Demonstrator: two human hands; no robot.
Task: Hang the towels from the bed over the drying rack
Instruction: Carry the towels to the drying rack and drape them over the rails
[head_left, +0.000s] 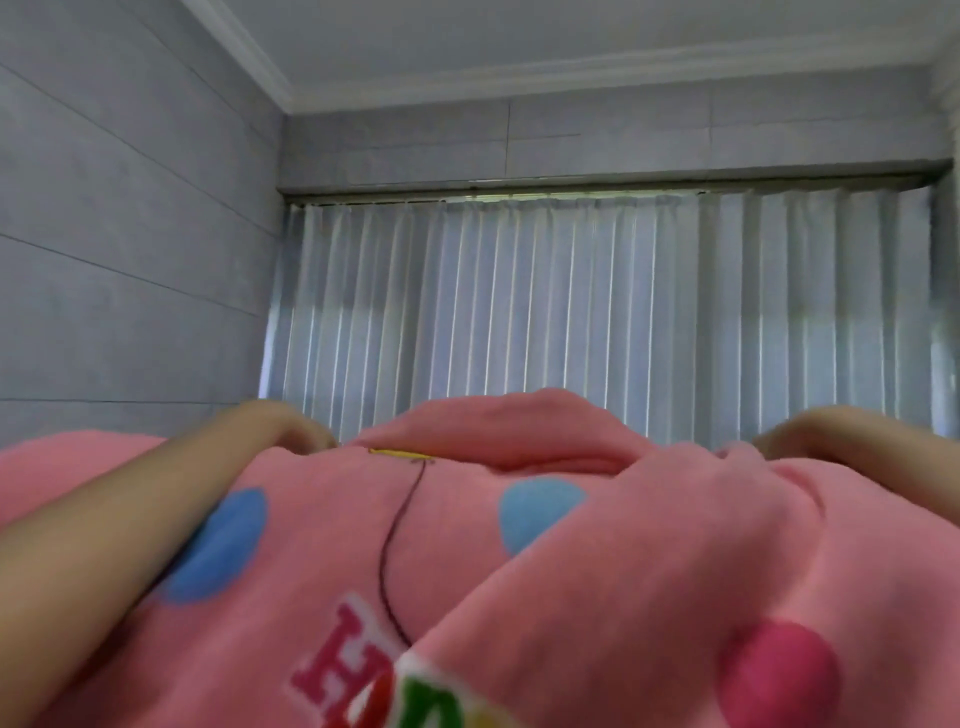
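A pink towel (597, 561) with blue and magenta dots and coloured letters fills the lower half of the view, held up close to the camera. My left hand (280, 423) grips its upper edge on the left, fingers curled over the cloth. Over on the right, my right hand (810, 428) grips the same edge, partly hidden behind a fold. No drying rack and no bed is visible; the towel blocks everything below.
A pleated white curtain (597, 301) covers the window straight ahead. A grey panelled wall (119, 234) runs along the left, and the ceiling with white moulding (571, 67) is above.
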